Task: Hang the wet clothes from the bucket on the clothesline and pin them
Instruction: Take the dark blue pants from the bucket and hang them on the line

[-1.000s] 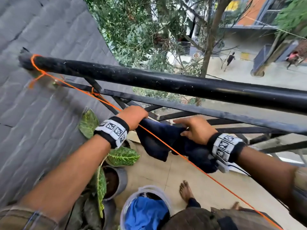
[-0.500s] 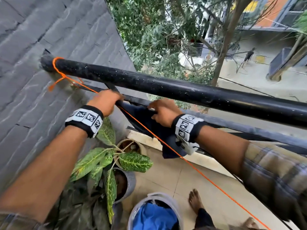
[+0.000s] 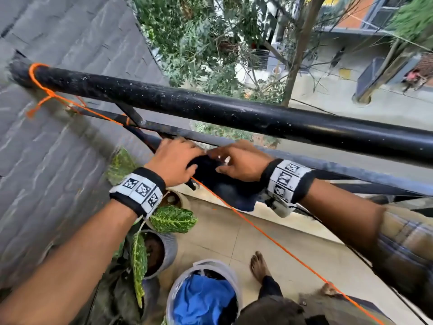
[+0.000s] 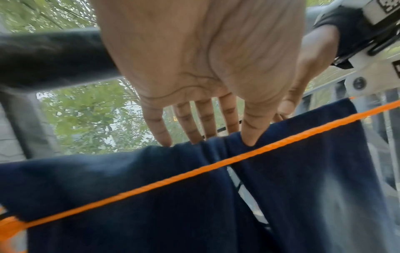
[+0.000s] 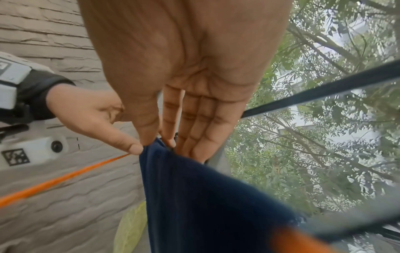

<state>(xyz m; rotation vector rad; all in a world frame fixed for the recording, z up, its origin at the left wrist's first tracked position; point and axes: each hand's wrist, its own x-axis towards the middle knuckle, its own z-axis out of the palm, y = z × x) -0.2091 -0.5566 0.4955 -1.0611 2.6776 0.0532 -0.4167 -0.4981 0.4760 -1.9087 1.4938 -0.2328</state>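
Note:
A dark navy cloth (image 3: pixel 225 186) hangs by the lower rail, behind the orange clothesline (image 3: pixel 269 235), which runs from a knot on the top rail down to the lower right. My left hand (image 3: pixel 174 160) and right hand (image 3: pixel 241 160) sit close together at its top edge. In the left wrist view the left hand (image 4: pixel 216 137) pinches the cloth (image 4: pixel 151 214), thumb in front and fingers behind, and the line (image 4: pixel 238 159) crosses in front of it. In the right wrist view the right hand (image 5: pixel 160 142) pinches the cloth's upper corner (image 5: pixel 205 196). Below stands a white bucket (image 3: pixel 174 290) holding a blue garment (image 3: pixel 201 301).
A thick black top rail (image 3: pixel 234 111) crosses just above the hands, with thinner bars under it. A grey brick wall (image 3: pixel 58 160) closes the left side. Potted plants (image 3: pixel 161 249) stand left of the bucket, and my bare foot (image 3: pixel 259 266) is on the tiled floor.
Both hands rose toward the lower rail with the cloth. The left hand then slid right along the line to meet the right hand at the cloth's top edge.

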